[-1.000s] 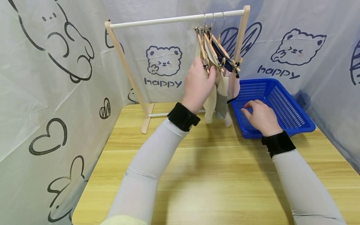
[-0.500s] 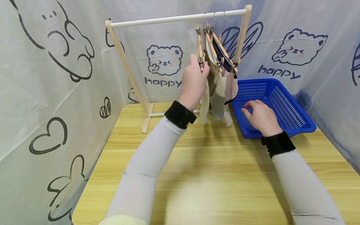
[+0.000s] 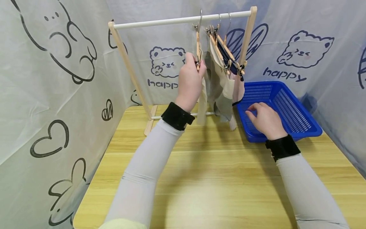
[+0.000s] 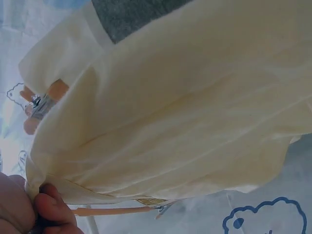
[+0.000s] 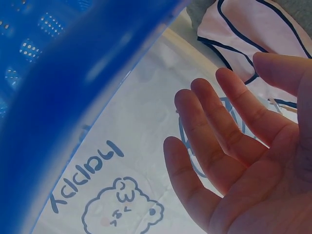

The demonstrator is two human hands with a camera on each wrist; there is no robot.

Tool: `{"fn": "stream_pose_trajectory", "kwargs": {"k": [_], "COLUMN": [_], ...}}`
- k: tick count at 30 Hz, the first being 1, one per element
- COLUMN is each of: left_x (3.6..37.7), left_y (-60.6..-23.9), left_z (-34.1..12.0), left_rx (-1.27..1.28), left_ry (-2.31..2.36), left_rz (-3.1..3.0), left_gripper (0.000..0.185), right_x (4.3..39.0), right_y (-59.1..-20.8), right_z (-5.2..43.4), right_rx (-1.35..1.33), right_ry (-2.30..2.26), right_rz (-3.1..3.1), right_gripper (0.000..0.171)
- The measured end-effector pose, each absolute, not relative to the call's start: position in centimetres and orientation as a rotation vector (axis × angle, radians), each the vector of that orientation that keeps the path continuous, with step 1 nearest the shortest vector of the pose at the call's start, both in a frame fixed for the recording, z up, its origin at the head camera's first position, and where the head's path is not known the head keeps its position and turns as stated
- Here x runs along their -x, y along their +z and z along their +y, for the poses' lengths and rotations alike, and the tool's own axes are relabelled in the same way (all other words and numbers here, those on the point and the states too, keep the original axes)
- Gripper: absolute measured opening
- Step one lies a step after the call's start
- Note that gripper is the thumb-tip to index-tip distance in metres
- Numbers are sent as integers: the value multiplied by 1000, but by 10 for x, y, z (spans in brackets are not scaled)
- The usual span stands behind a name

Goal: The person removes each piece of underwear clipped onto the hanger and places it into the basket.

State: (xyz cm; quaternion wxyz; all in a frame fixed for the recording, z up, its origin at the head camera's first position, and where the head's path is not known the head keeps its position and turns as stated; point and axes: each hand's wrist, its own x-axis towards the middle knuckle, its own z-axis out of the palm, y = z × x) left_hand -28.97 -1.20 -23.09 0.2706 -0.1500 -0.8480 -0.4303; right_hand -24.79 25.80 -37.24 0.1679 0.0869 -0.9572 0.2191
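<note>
My left hand (image 3: pixel 190 81) grips the near clip end of a wooden clip hanger (image 3: pixel 197 44). A cream garment (image 4: pixel 185 117) hangs from this hanger and fills much of the left wrist view. The hanger's metal hook (image 3: pixel 201 14) is at the white rail (image 3: pixel 160 22), left of the other hangers. More clip hangers (image 3: pixel 226 47) hang to the right, bearing cream, grey, navy and pink garments; the pink garment (image 5: pixel 263 29) has dark trim. My right hand (image 3: pixel 267 119) holds nothing, its fingers loosely bent over the near left part of the blue basket (image 3: pixel 297 117).
The rack's wooden posts (image 3: pixel 247 36) rise at either end of the rail, and its left foot (image 3: pixel 150 121) rests on the wooden table (image 3: pixel 217 190). Printed curtains (image 3: pixel 68 79) close in the back and sides. The basket stands at the table's right rear.
My left hand has moved left along the rail with the hanger and its cream garment, parting them from the other hangers. The right hand stays over the basket.
</note>
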Motion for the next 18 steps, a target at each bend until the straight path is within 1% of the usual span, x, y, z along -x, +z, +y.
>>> {"fn": "stream_pose_trajectory", "kwargs": {"k": [8, 18], "left_x": [277, 256], "left_y": [-224, -230], "left_z": [-24, -37], "left_rx": [434, 418], "left_ry": [-1168, -1153], "left_rz": [-2244, -2205], "left_gripper": [17, 17], "right_x": [249, 247], "right_y": [-372, -368], "right_z": [256, 252], "right_rx": [-241, -226], "right_ry": [651, 680], "right_rz": [-2727, -2716], "right_gripper": [24, 27]}}
